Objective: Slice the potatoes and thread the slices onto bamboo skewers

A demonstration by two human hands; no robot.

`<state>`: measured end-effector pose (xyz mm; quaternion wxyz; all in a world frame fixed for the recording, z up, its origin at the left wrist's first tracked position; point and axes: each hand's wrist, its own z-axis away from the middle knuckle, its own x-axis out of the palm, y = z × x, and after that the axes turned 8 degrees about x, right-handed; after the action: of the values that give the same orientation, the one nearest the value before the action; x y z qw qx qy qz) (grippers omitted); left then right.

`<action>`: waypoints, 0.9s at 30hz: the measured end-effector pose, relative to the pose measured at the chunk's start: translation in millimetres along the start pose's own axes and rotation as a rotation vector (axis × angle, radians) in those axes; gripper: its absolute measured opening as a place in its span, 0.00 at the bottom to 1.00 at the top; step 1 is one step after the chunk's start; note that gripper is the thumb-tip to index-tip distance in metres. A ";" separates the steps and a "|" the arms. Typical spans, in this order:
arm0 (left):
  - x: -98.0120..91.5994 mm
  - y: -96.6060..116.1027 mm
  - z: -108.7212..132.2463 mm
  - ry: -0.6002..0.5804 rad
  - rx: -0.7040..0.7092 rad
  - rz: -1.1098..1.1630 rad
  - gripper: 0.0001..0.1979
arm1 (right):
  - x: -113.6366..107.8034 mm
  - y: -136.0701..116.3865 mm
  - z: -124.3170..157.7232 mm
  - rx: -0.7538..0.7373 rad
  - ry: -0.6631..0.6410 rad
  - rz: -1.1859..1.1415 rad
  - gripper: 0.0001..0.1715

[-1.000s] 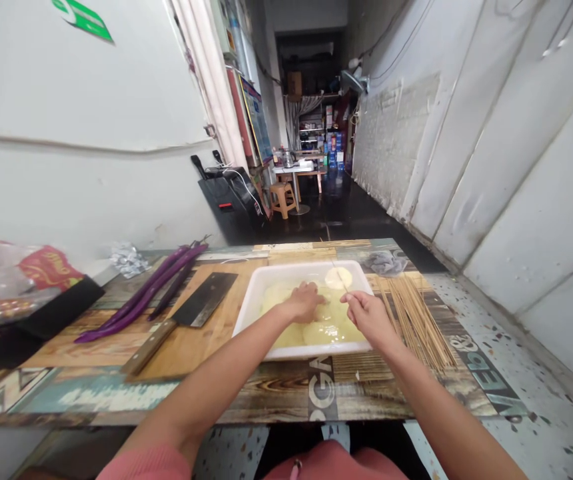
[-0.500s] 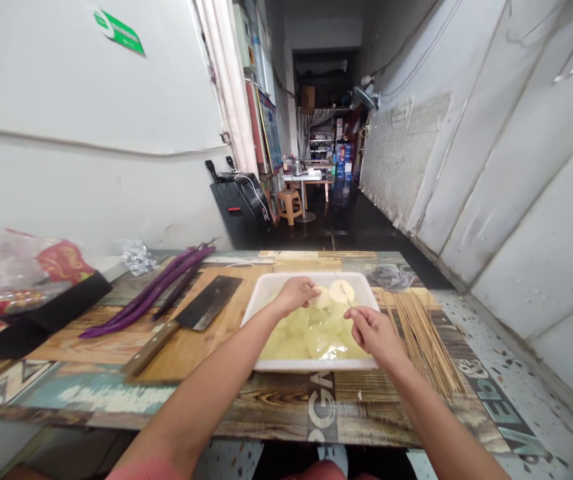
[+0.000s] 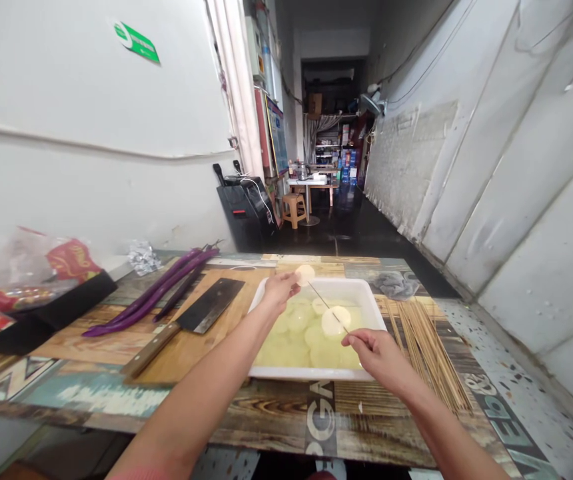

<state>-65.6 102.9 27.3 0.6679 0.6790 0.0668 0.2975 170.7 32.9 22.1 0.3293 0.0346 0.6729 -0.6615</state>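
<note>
A white tub (image 3: 311, 374) holds pale yellow round slices (image 3: 291, 340) in liquid. Above its far left corner, my left hand (image 3: 282, 291) pinches one thin round slice (image 3: 306, 275) at its edge. My right hand (image 3: 369, 348), at the tub's right side, has its fingers closed on a thin skewer (image 3: 320, 298). The skewer slants up and left over the tub and carries another round slice (image 3: 336, 321) near my right fingers. Its tip is at the lower edge of the slice in my left hand; whether it pierces that slice is unclear.
Left of the tub, a cleaver (image 3: 211, 307) lies on a wooden board (image 3: 166, 363), with purple eggplants (image 3: 141, 310) beyond. Loose skewers (image 3: 431, 353) and a crumpled plastic bag (image 3: 395, 285) lie to the right. A black tray (image 3: 66, 303) with packages stands far left.
My left hand has lifted its slice up and left, clear of the liquid. The skewer now slants toward that slice, and its own slice sits lower, closer to my right hand.
</note>
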 end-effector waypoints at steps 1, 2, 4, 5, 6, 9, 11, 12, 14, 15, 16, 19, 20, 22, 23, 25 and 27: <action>0.8 0.9 1.3 0.000 0.005 0.011 0.06 | -0.3 -0.4 0.0 0.011 -0.002 0.002 0.18; 1.6 1.7 2.6 0.001 0.009 0.023 0.06 | -0.4 -0.7 -0.2 0.022 -0.004 0.003 0.18; 2.8 2.6 4.3 0.007 0.013 0.040 0.07 | -0.5 -1.2 -0.7 0.035 -0.007 0.004 0.19; 3.1 2.5 4.5 0.008 0.015 0.044 0.07 | -0.5 -1.3 -0.9 0.037 -0.005 0.003 0.19; 3.2 2.2 4.5 0.007 0.018 0.044 0.07 | -0.5 -1.5 -1.2 0.036 -0.003 0.003 0.19; 3.0 -0.4 3.1 -0.012 0.060 0.022 0.09 | -0.7 -1.9 -2.0 0.031 0.000 0.011 0.19; 3.2 -2.7 2.6 -0.033 0.112 0.000 0.09 | -0.6 -2.2 -2.6 0.034 -0.002 0.019 0.20; 3.6 -3.9 2.8 -0.045 0.142 -0.012 0.10 | -0.5 -2.2 -3.0 0.038 0.000 0.022 0.20; 5.0 -6.0 4.2 -0.074 0.205 -0.041 0.10 | 0.0 -1.7 -4.3 0.045 0.006 0.021 0.20; 5.9 -6.9 5.1 -0.095 0.232 -0.057 0.10 | 0.3 -1.2 -5.0 0.043 0.010 0.017 0.20; 7.0 -7.8 6.2 -0.115 0.252 -0.074 0.10 | 0.6 -0.4 -5.7 0.038 0.013 0.010 0.20; 9.9 -10.3 8.6 -0.165 0.250 -0.100 0.09 | 1.5 2.4 -6.9 0.015 0.028 -0.003 0.20; 10.7 -10.8 8.9 -0.161 0.231 -0.100 0.09 | 1.8 3.3 -6.9 0.006 0.039 0.000 0.20; 11.5 -11.0 9.0 -0.121 0.172 -0.092 0.08 | 2.4 4.6 -6.1 -0.020 0.065 0.021 0.20; 11.6 -10.5 8.9 -0.095 0.133 -0.081 0.07 | 2.8 5.1 -5.5 -0.040 0.077 0.034 0.20; 11.3 -8.3 8.8 -0.074 0.038 -0.045 0.06 | 3.5 5.8 -4.2 -0.084 0.095 0.056 0.20; 10.3 -4.9 9.0 -0.105 -0.044 -0.006 0.06 | 4.1 6.0 -3.3 -0.116 0.103 0.065 0.20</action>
<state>-51.2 100.6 26.6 0.6859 0.6788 0.0269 0.2608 169.1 35.0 14.5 0.3169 0.0714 0.7248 -0.6075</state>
